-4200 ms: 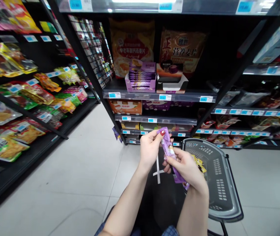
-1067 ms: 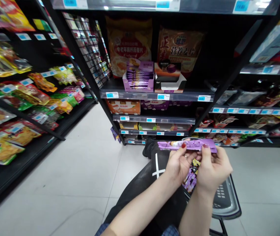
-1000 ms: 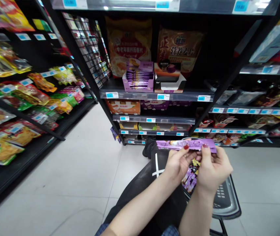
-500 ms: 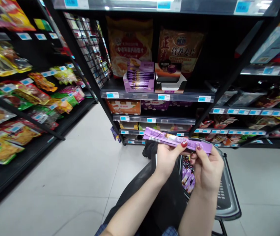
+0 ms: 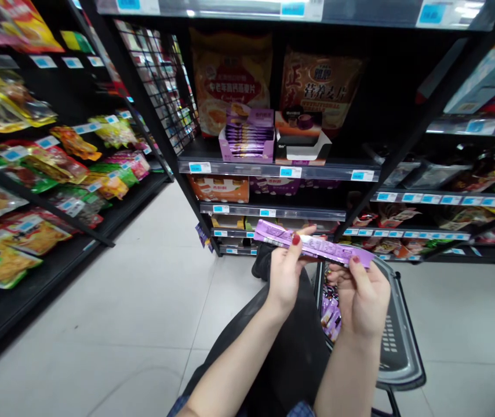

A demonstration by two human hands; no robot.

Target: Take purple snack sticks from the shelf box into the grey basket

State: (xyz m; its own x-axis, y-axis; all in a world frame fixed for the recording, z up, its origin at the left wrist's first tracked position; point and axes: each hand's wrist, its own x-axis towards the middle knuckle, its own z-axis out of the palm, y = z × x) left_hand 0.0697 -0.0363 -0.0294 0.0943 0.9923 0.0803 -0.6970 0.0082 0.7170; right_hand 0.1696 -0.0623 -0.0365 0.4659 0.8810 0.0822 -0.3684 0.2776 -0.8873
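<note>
The left hand point(image 5: 286, 272) is holding a long purple stick packet point(image 5: 317, 248) around its middle part, with the thumb lying on the front face and the fingers going behind it. The right hand point(image 5: 367, 295) is pinching the same packet close to its right end, the thumb pressing on top, so both grips are narrow. I cannot tell if the hands are holding one packet only or several lying together. The packet is sloping slightly down toward the right, and it is hanging in the air in front of the low shelves, above the black trousers point(image 5: 239, 330) and the far part of the grey shopping basket point(image 5: 397, 330). Inside this basket, more purple packets point(image 5: 330, 315) are lying, partly hidden by the right hand. On the shelf ahead, an open purple display carton point(image 5: 226, 152) full of similar sticks is standing just beside a dark display box point(image 5: 303, 153). Behind them two big cereal bags point(image 5: 319, 87) are standing upright, and price labels point(image 5: 290, 172) are lining the shelf edge.
</note>
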